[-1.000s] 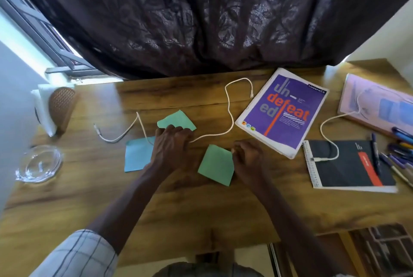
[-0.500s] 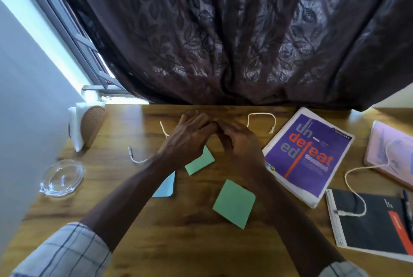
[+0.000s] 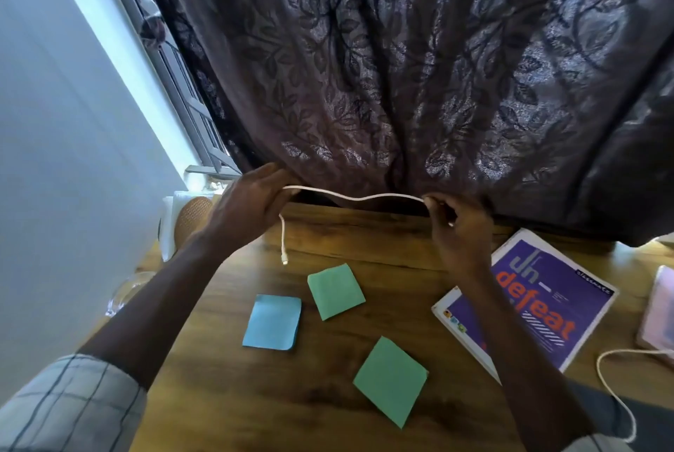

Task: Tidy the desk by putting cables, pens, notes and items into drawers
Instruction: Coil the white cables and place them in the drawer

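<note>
Head view, hands (image 3: pixel 251 207) (image 3: pixel 457 229) now apart, white cable (image 3: pixel 357 196) stretched between them

A dark leaf-patterned curtain (image 3: pixel 401 68) hangs beside a window (image 3: pixel 182 87).

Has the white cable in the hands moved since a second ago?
Yes. The white cable has lifted off the desk: it now hangs between the left hand and right hand, above the far green sticky note it lay beside.
</note>
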